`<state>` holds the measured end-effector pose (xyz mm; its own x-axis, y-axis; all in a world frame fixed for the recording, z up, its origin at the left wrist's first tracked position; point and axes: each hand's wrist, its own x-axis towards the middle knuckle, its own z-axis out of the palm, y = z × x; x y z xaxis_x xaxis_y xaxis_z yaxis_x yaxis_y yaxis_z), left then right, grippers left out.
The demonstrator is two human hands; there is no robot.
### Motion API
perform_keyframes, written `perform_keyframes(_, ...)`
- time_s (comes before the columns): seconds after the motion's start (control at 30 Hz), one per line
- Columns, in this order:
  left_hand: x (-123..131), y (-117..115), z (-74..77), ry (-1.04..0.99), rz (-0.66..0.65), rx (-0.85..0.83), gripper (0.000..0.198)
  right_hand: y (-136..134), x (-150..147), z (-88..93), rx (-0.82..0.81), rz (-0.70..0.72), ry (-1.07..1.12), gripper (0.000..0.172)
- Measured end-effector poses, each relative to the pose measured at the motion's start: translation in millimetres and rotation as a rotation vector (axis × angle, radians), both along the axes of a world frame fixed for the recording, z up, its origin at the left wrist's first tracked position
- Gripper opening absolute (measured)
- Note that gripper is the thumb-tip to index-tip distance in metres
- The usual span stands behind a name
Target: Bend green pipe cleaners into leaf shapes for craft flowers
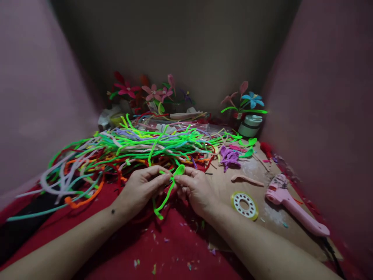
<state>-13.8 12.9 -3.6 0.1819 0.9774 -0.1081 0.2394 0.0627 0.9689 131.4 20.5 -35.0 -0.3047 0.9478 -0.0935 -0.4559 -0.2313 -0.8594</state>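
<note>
Both hands meet over the red cloth, pinching one bright green pipe cleaner. One part of it is bent into a leaf-like loop at the top, and a tail hangs down between the hands. My left hand grips it from the left, thumb and index finger closed near the crossing. From the right, my right hand holds the base of the loop, its other fingers curled under. Just beyond the hands lies a large heap of pipe cleaners in green, white, orange and other colours.
A pink glue gun lies on a wooden board at right, beside a roll of tape and purple petals. Finished pipe-cleaner flowers and a pale jar stand at the back. Scraps dot the red cloth.
</note>
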Motion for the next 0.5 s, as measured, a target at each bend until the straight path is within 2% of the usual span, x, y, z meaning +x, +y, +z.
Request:
perform_keyframes(0.3,-1.1,0.8,-5.1,-0.180,-0.091,-0.104,0.021,-2.0,-1.0,-1.0,0.009,-0.069,-0.064,0.010)
perform_keyframes(0.5,-0.4,-1.8,-5.1,-0.175,-0.048,-0.187,0.021,-4.9,-0.7,3.9,0.032,-0.074,-0.070,0.014)
